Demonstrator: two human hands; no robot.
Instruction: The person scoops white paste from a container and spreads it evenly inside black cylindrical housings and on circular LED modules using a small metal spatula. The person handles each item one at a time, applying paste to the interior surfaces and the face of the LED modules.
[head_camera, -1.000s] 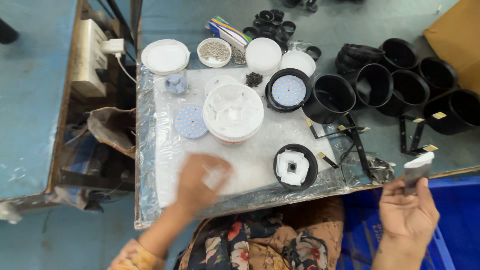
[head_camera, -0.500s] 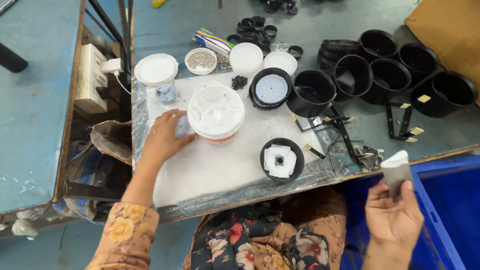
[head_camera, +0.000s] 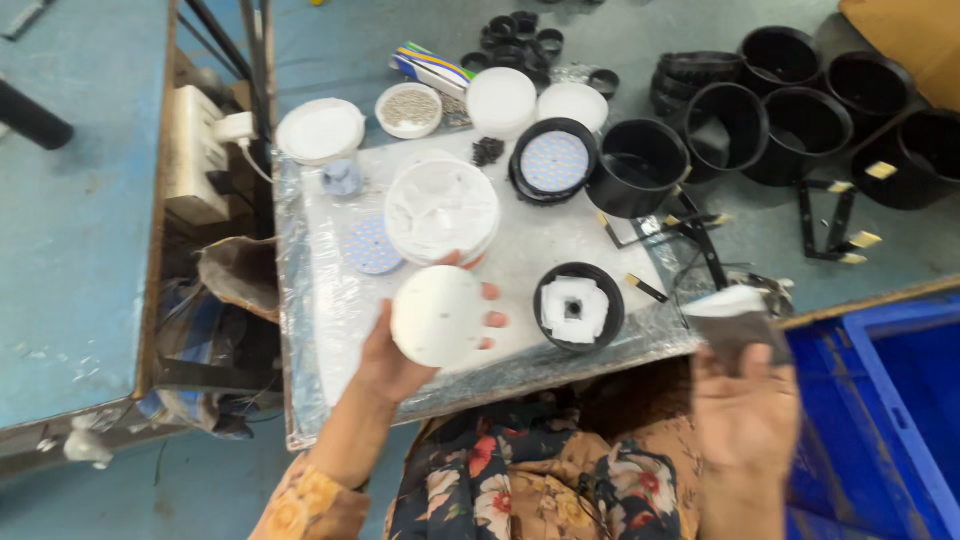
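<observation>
A white disc (head_camera: 438, 316) is gripped at its rim by the left hand (head_camera: 400, 350) above the mat's (head_camera: 320, 300) near edge; a dark-backed piece (head_camera: 738, 322) is pinched by the right hand (head_camera: 745, 415). Steady, level holding seems advisable.

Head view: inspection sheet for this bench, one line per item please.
Surface: foil-wrapped work board on a grey bench.
Job's things: white round disc; dark flat piece with white top.
Clutter: stack of white discs, black round housing with white insert, LED plate in black ring, black cups, dish of small parts.
Grippers: left hand holds the disc; right hand holds the dark piece.
Cables: white plug and lead at the left edge.
Surroundings: blue crate, blue table.
</observation>
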